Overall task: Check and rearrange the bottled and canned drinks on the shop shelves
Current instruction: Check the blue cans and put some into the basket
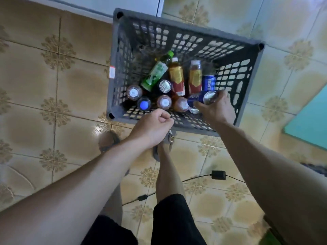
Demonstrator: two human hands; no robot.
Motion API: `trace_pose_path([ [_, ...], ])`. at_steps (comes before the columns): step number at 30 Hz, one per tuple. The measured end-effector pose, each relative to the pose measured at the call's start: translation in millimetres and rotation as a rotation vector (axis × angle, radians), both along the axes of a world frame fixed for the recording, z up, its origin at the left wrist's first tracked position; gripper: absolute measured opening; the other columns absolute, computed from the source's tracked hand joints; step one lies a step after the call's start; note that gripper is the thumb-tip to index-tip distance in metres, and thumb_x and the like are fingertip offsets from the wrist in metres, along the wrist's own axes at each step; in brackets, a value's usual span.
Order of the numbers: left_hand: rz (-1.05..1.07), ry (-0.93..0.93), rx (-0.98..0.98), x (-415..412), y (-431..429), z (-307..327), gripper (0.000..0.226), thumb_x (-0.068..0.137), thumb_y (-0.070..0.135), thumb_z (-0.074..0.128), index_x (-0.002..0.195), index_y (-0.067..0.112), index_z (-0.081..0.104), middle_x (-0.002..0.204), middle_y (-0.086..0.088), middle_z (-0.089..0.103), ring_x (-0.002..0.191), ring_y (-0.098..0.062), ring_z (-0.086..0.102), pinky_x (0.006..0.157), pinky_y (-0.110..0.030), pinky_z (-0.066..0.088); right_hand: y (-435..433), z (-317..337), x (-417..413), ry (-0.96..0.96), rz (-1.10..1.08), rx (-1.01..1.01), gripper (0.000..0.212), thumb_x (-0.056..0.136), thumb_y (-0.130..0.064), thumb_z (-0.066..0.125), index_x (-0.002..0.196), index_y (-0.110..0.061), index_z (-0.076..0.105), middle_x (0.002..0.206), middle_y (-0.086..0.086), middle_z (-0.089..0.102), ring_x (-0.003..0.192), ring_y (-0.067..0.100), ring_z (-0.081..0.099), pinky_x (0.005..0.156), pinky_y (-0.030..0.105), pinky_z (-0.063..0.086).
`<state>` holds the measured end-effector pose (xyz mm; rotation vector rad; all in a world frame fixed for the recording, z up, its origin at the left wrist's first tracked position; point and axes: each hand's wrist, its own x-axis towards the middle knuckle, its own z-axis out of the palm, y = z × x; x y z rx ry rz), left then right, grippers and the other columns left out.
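Note:
A grey slatted plastic crate (185,28) stands on the tiled floor below me, holding several drinks. My right hand (216,107) reaches into its near right corner and grips a blue Pepsi can (200,99) lying on its side. A second Pepsi can (209,83) stands just behind it. A green-labelled bottle (156,73) and two red-and-yellow labelled bottles (177,77) (195,77) lean in the middle. Several upright bottles show only their caps along the near wall (134,92). My left hand (155,123) hovers over the crate's near rim, fingers curled into a fist, holding nothing.
My legs and sandalled feet (109,140) stand right behind the crate. A black cable with an adapter box (218,175) runs across the floor tiles behind my feet. A white cabinet base (88,6) lies beyond the crate, and a turquoise surface (311,121) sits at the right.

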<state>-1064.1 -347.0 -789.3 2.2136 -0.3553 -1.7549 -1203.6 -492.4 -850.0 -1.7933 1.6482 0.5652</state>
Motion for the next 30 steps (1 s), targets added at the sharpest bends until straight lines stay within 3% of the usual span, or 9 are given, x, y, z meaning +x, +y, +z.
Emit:
trace_pose_path([
  [3,-0.073,-0.03,-0.018,-9,-30,-39,0.005,0.096,0.039,0.057,0.099,0.035,0.058,0.104,0.01,0.065,0.104,-0.019,0.065,0.088,-0.03,0.048,-17,-46,-13,-0.011,-0.063,-0.043,0.07,0.083,-0.053,0.075,0.127,-0.012,0.041,0.114,0.004,0.047,0.096,0.023,0.057,0.082,0.037,0.049],
  [6,-0.107,-0.041,-0.052,-21,-48,-73,0.006,0.095,0.039,0.058,0.095,0.033,0.06,0.098,0.009,0.064,0.103,-0.02,0.066,0.092,-0.036,0.052,-24,-84,-29,0.063,0.028,-0.028,0.074,0.084,-0.052,0.075,0.133,-0.01,0.038,0.112,0.004,0.043,0.092,0.021,0.051,0.078,0.034,0.042],
  [9,-0.165,-0.044,-0.054,-38,-51,-98,0.009,0.089,0.044,0.059,0.092,0.036,0.061,0.086,0.016,0.062,0.099,-0.019,0.067,0.093,-0.036,0.052,-23,-113,-37,0.08,0.013,-0.018,0.079,0.085,-0.053,0.071,0.139,-0.008,0.035,0.126,0.01,0.048,0.102,0.025,0.055,0.08,0.035,0.041],
  [12,-0.196,-0.02,-0.036,-53,-46,-109,0.004,0.091,0.041,0.059,0.088,0.038,0.06,0.092,0.015,0.065,0.101,-0.019,0.067,0.097,-0.041,0.051,-26,-130,-37,0.022,0.029,-0.062,0.086,0.084,-0.058,0.069,0.143,-0.007,0.033,0.137,0.013,0.048,0.111,0.028,0.057,0.093,0.041,0.049],
  [15,-0.216,-0.012,-0.013,-59,-40,-112,0.006,0.088,0.045,0.058,0.09,0.04,0.061,0.098,0.015,0.067,0.101,-0.017,0.066,0.098,-0.041,0.05,-29,-131,-42,-0.04,0.021,-0.093,0.084,0.083,-0.063,0.067,0.14,-0.009,0.036,0.133,0.01,0.049,0.104,0.023,0.057,0.093,0.042,0.051],
  [19,-0.231,-0.019,0.008,-60,-41,-108,0.013,0.092,0.044,0.058,0.103,0.039,0.063,0.097,0.018,0.067,0.101,-0.014,0.065,0.096,-0.036,0.05,-21,-126,-64,-0.038,0.008,-0.138,0.076,0.083,-0.051,0.073,0.135,-0.009,0.038,0.128,0.011,0.05,0.096,0.027,0.062,0.086,0.046,0.054],
  [25,-0.332,-0.088,-0.021,-62,-67,-105,0.013,0.096,0.042,0.056,0.107,0.038,0.058,0.097,0.019,0.063,0.099,-0.012,0.059,0.078,-0.027,0.04,-17,-131,-82,0.151,0.144,0.011,0.076,0.085,-0.041,0.078,0.136,-0.006,0.035,0.131,0.015,0.048,0.105,0.037,0.062,0.086,0.048,0.049],
  [28,-0.351,-0.1,-0.042,-63,-75,-109,0.01,0.095,0.043,0.056,0.104,0.039,0.057,0.101,0.018,0.064,0.102,-0.012,0.061,0.082,-0.028,0.042,-15,-143,-80,0.17,0.194,0.081,0.072,0.088,-0.032,0.077,0.14,-0.007,0.035,0.131,0.016,0.05,0.109,0.036,0.06,0.076,0.042,0.044],
  [30,-0.354,-0.077,-0.05,-67,-77,-109,0.012,0.095,0.044,0.056,0.106,0.04,0.058,0.098,0.02,0.063,0.101,-0.011,0.061,0.08,-0.027,0.041,-14,-154,-82,0.192,0.155,0.108,0.06,0.09,-0.019,0.072,0.138,-0.008,0.037,0.125,0.015,0.053,0.1,0.032,0.059,0.073,0.037,0.039],
])
